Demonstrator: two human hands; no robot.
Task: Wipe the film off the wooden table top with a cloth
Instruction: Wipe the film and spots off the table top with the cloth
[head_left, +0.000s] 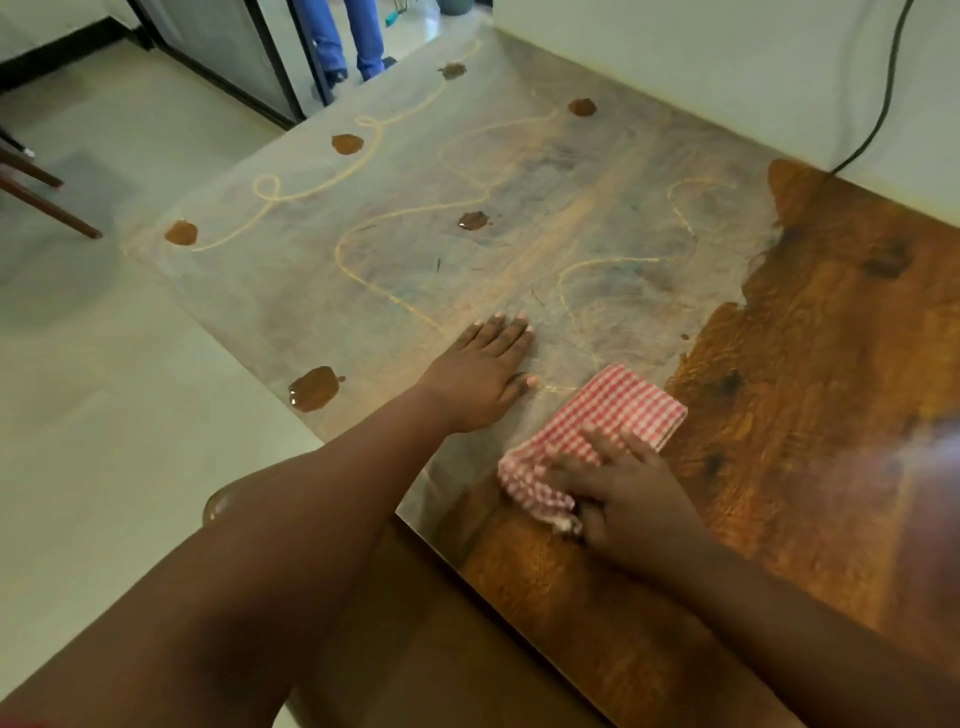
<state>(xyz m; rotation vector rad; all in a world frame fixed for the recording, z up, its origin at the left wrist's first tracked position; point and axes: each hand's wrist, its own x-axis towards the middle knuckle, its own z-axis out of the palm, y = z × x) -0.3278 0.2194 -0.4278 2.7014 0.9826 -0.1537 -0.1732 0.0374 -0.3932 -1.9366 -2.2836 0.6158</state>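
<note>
Right hand (621, 483) clutching the checkered cloth (602, 421) near the desk's (810, 364) front edge, left hand (480, 371) spread flat on the film (363, 291).

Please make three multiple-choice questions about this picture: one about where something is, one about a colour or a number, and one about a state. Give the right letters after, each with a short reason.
1. Where does the cloth lie?
A. At the border between the cloudy film and the clean wood
B. On the floor
C. At the far end by the cable

2. What colour is the cloth?
A. Plain blue
B. Red and white checks
C. Green stripes

3. How is the left hand?
A. Closed in a fist
B. Holding the cloth
C. Flat and open on the table

Answers:
1 A: filmed wood shows to its left, shiny clean wood to its right.
2 B: small red and white squares cover it.
3 C: its fingers are spread on the filmed surface, while the right hand presses the cloth.
</note>
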